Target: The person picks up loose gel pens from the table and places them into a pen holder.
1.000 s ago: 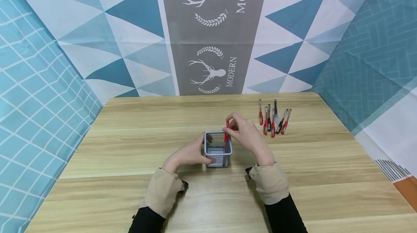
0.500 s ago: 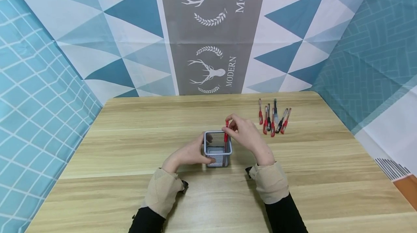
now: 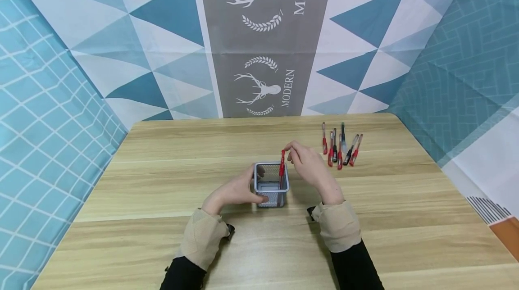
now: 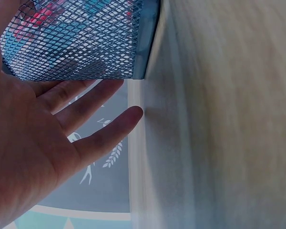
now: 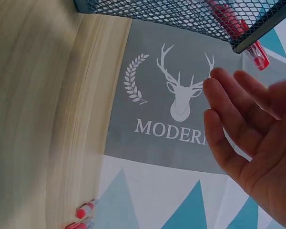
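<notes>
My left hand [image 3: 235,189] holds a square grey mesh pen holder [image 3: 276,198] from its left, thumb on the near side and fingers behind. In the left wrist view that hand [image 4: 33,148] spreads along the mesh wall [image 4: 86,43]. A red pen [image 3: 281,170] stands in the holder's right side, leaning on the rim with its top sticking out. Just right of the pen, my right hand [image 3: 310,166] hovers with loosely bent fingers and nothing in them. In the right wrist view a gap shows between those fingers [image 5: 226,138] and the pen's red end [image 5: 260,58].
Several red and black pens [image 3: 339,152] lie loose at the back right of the wooden table [image 3: 162,168]. Among them is one with a pale blue part [image 3: 343,141]. A patterned cloth backdrop [image 3: 178,33] rises behind the table's far edge.
My right hand has let go of the red pen and drawn slightly right, away from it. The pen stays in the holder. My left hand keeps its hold.
</notes>
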`<action>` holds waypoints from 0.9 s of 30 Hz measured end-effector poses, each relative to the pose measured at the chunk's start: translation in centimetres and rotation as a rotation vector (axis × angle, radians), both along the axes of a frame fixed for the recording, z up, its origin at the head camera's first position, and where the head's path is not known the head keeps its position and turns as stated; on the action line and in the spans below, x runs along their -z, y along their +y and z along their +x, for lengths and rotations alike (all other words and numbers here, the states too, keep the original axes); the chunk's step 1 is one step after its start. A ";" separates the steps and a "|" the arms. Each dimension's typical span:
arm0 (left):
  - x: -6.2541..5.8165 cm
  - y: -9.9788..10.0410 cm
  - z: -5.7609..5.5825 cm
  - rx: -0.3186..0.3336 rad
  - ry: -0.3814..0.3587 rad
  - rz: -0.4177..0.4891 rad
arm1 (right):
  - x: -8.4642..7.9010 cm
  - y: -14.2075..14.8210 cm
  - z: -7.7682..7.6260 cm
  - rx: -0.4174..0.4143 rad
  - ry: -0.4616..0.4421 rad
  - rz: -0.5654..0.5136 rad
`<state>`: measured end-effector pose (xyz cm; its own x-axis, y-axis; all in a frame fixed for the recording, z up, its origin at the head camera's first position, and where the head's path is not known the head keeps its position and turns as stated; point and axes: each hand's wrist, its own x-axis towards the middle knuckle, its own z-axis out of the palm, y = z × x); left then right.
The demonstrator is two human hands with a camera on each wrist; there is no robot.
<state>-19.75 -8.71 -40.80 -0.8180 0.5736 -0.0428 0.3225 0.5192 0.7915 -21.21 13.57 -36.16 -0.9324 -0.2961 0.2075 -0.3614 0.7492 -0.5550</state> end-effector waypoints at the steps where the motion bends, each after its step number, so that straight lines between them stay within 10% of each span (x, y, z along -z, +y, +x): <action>1: 0.0 0.0 0.0 -0.002 -0.002 -0.001 | 0.0 0.1 -0.1 0.007 -0.003 0.006; 27: 0.1 -0.1 -0.1 -0.012 -0.010 -0.027 | 2.0 7.8 -1.5 0.298 -0.020 -0.006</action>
<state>-19.82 -8.80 -40.93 -0.8244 0.5620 -0.0667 0.3079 0.5442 0.7804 -22.68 21.40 -38.18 -0.9819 -0.0076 0.1895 -0.1152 0.8176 -0.5641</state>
